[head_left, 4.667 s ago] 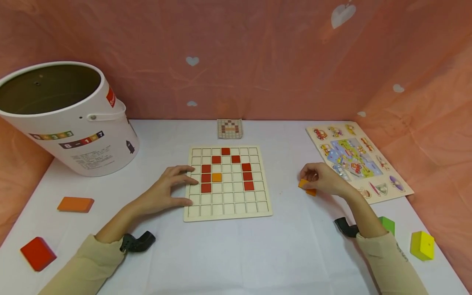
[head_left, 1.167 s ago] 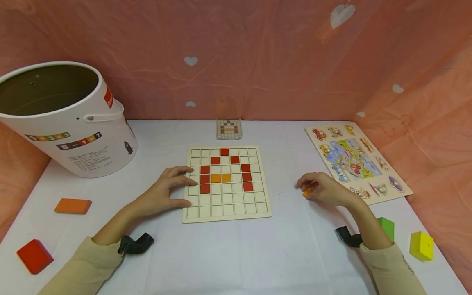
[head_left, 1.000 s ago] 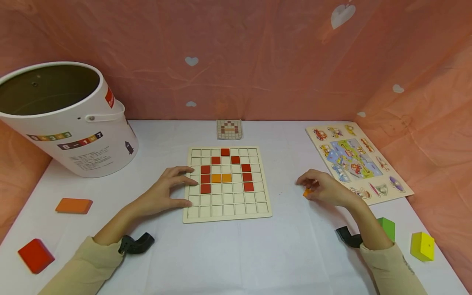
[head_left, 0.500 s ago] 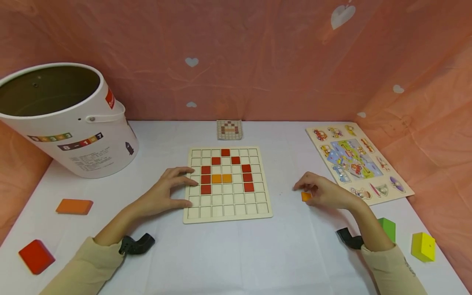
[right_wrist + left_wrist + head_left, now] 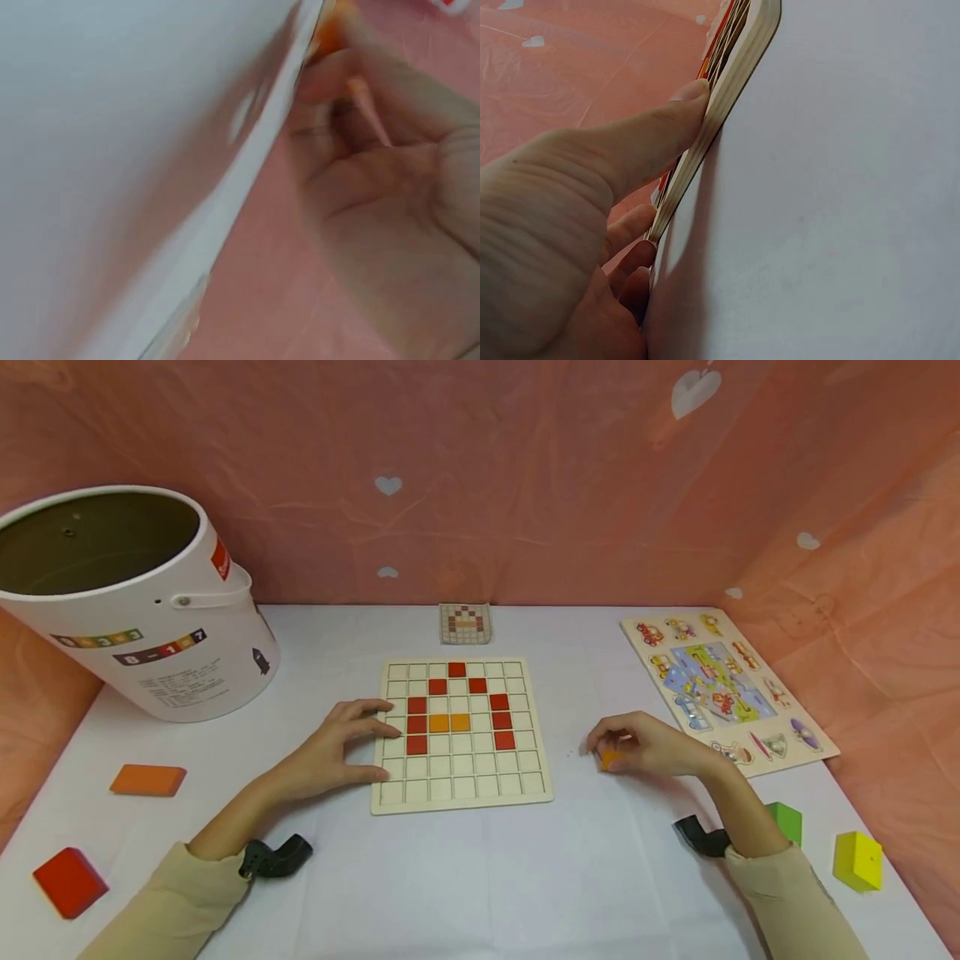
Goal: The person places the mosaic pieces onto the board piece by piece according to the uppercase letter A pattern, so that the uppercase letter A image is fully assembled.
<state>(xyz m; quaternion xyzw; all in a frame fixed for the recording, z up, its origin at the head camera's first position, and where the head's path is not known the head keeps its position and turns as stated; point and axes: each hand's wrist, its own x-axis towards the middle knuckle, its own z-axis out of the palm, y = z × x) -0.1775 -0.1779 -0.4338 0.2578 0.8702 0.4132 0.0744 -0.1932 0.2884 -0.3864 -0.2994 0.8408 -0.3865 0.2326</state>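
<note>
On the white table lies a pale wooden grid board, with several red square tiles and two orange tiles side by side in its cells. My left hand rests at the board's left edge, its fingers spread and touching the rim; the thumb lies on that edge in the left wrist view. To the right of the board, my right hand pinches an orange tile just above the table. The right wrist view is blurred, but a second bit of orange shows between the fingers; its shape cannot be made out.
A small pattern card lies behind the board. At left stand a white bucket, an orange block and a red block. A picture puzzle board, a green block and a yellow block lie at right.
Since the oldest frame, a second orange tile has come onto the board beside the first. Over the last half second my right hand has shifted slightly left with its tile. The left hand has stayed put.
</note>
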